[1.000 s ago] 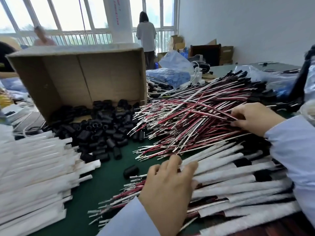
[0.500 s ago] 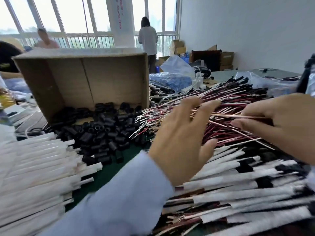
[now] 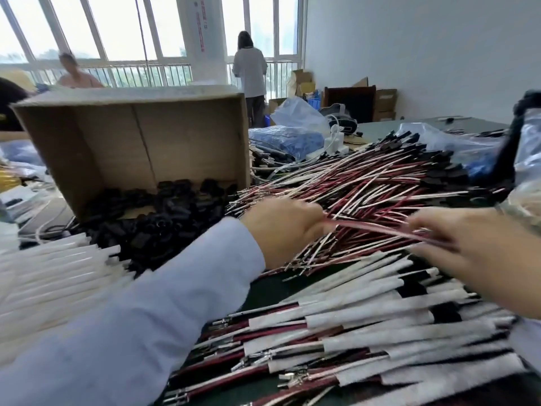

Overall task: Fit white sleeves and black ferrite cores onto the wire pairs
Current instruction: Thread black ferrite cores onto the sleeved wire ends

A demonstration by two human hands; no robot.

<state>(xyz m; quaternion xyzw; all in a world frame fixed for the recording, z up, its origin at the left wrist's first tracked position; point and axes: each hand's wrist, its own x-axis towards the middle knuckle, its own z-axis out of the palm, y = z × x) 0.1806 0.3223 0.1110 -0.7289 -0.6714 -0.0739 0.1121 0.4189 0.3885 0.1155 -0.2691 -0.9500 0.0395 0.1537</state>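
Note:
One red and white wire pair (image 3: 371, 228) stretches between my hands above the big heap of loose wire pairs (image 3: 366, 186). My left hand (image 3: 285, 230) grips its terminal end, fingers curled. My right hand (image 3: 462, 250) pinches the other end. Black ferrite cores (image 3: 164, 221) spill out of a tipped cardboard box (image 3: 131, 142) at centre left. White sleeves (image 3: 49, 276) lie stacked at the left edge. Wire pairs with sleeves and cores fitted (image 3: 366, 332) lie in rows in the foreground.
Plastic bags of parts (image 3: 292, 133) and a white cable sit behind the wire heap. A clear bag (image 3: 527, 171) hangs at the right edge. Green table surface (image 3: 266, 288) shows between the piles. Two people stand by the far windows.
My left hand rose from the finished wires, swung right with open fingers, then closed on the end of the wire pair. My right hand lifted that pair out of the heap.

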